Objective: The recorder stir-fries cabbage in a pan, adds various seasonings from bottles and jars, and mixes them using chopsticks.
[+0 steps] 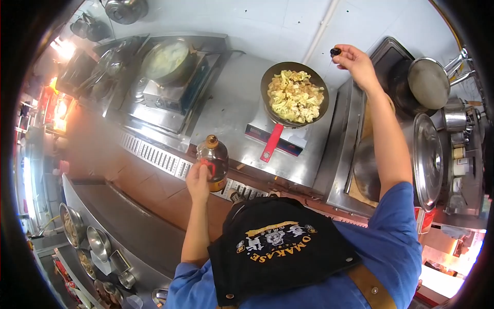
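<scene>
My left hand (198,179) grips a large plastic bottle of dark sauce (218,158) by its side handle, upright and in front of the counter's edge. Pinched between the fingertips of my right hand (358,66) is a small dark cap-like piece (335,52), too small to name surely. That hand is raised beyond the far right side of a frying pan (326,90). Chopped cauliflower (295,96) fills the pan, with dark sauce spots on some pieces. The pan's red handle (272,143) points toward me, and a portable gas stove (252,132) stands beneath it.
On the left, a steaming pot (189,69) sits on another stove (162,94). A large lidded steel pot (426,162) and a dark pot (397,85) stand at the right. Steel bowls (98,243) line the counter behind me at lower left. A slotted drain grate (154,154) runs along the floor.
</scene>
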`<state>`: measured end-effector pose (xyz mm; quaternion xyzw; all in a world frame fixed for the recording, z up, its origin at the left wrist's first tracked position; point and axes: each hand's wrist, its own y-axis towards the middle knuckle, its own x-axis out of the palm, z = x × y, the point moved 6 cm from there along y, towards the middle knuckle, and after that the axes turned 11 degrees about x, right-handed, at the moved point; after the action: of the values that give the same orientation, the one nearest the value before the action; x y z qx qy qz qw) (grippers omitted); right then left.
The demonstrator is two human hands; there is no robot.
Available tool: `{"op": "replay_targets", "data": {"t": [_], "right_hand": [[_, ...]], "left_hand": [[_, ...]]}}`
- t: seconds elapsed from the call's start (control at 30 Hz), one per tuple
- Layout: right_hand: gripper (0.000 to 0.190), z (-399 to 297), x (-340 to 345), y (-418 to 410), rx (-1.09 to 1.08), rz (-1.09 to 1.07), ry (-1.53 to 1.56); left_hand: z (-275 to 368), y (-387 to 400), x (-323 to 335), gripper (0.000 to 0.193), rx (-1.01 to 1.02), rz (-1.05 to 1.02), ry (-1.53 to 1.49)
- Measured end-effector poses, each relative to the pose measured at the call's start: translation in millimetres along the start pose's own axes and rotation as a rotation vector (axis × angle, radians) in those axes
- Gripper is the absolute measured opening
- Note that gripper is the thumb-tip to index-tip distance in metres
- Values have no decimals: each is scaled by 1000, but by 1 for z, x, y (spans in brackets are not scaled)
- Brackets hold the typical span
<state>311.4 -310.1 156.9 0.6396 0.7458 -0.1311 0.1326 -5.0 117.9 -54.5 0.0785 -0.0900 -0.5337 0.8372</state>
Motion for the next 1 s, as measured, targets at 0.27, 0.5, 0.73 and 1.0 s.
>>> {"op": "replay_targets", "data": {"t": [0.27, 0.5, 0.73, 1.0], "right_hand": [[35, 0, 58, -2, 14, -156, 7], [35, -25, 70, 8, -49, -118, 36], [36, -3, 54, -23, 4, -107, 20], [35, 18, 19, -5, 74, -9, -81]], "left_hand": [[0, 2, 0, 18, 7, -37, -56], [-4, -3, -9, 19, -24, -26, -11], [-2, -6, -21, 21, -29, 5, -22], [-9, -2, -31, 22, -5, -22, -63]]}}
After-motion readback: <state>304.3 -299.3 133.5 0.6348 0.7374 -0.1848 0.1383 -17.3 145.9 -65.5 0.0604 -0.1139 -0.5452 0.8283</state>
